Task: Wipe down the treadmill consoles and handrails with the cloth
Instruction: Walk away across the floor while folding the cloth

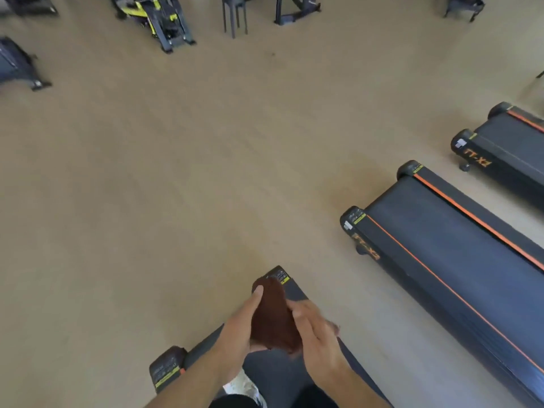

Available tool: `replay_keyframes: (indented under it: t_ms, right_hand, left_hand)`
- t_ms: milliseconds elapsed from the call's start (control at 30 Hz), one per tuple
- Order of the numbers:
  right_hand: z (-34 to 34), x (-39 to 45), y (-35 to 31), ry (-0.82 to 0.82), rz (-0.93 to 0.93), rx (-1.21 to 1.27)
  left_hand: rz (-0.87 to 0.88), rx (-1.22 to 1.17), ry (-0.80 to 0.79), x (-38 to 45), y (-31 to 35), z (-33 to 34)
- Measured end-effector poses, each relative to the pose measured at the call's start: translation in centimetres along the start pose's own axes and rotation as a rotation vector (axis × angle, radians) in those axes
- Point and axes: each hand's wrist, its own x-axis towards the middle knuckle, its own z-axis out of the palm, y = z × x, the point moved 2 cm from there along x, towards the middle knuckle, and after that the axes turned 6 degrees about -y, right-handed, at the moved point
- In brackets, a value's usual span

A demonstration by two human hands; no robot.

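A dark brown folded cloth point(272, 315) is held in front of me, low in the view, between both hands. My left hand point(240, 328) grips its left side, with fingers reaching up along the edge. My right hand point(313, 328) holds the right side, its fingers curled onto the cloth. Beneath my hands lies the rear end of a black treadmill deck point(290, 293) that I stand on. No console or handrail shows in this view.
Two more black treadmill decks with orange stripes lie to the right, one nearer point(441, 251) and one farther point(506, 142). Exercise machines point(159, 19) and a dark stool point(234, 13) stand along the far side. Beige floor point(162, 172) spreads across the middle and left.
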Motion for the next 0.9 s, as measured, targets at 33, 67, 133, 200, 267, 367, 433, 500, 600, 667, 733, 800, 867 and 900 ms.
replay_keyframes:
  t_ms: [33,67,133,200,267,367,433,500,600,667,733,800,867,900]
  right_hand:
    - [0.7,1.0,-0.8,-0.007,0.002,-0.011]
    - [1.4,2.1,-1.0,-0.006,0.000,-0.033]
    - [2.1,3.9,-1.9,-0.010,0.004,-0.041]
    - [2.4,6.4,-2.4,-0.044,0.035,-0.015]
    - [2.4,8.8,-3.5,-0.115,0.086,-0.027]
    - [2.4,12.5,-5.3,-0.378,0.109,-0.025]
    - [2.6,15.1,-6.6,-0.530,0.114,-0.048]
    - [3.1,17.7,-8.1,-0.629,0.112,-0.089]
    - [3.9,20.2,-9.9,-0.587,0.122,-0.138]
    - [4.9,21.5,-10.5,-0.523,0.112,-0.156]
    - [6.2,23.0,-10.6,-0.441,0.103,-0.223]
    - [7.8,24.6,-10.7,-0.362,0.042,-0.307]
    - [9.4,26.0,-10.8,-0.312,-0.009,-0.400]
    - [10.0,26.7,-11.1,-0.296,-0.016,-0.410]
  left_hand:
    - [0.005,-0.004,-0.001,0.3,1.2,-1.0]
    - [0.014,0.030,-0.002,0.8,2.1,-1.8]
    - [0.058,0.140,0.020,1.6,3.7,-2.8]
    - [0.119,0.236,0.051,2.7,5.8,-3.8]
    - [0.165,0.282,0.077,3.5,7.8,-4.8]
    - [0.198,0.221,0.059,3.8,10.6,-6.2]
    - [0.227,0.196,0.067,3.8,12.7,-7.0]
    - [0.224,0.181,0.065,4.0,14.4,-8.0]
    - [0.220,0.139,0.050,4.2,16.5,-9.6]
    - [0.233,0.151,0.054,4.6,17.7,-11.1]
    - [0.245,0.171,0.044,5.2,18.7,-12.8]
    - [0.238,0.176,0.062,6.4,19.4,-14.7]
    - [0.219,0.172,0.097,7.6,19.4,-16.4]
    - [0.224,0.159,0.119,8.2,19.5,-17.1]
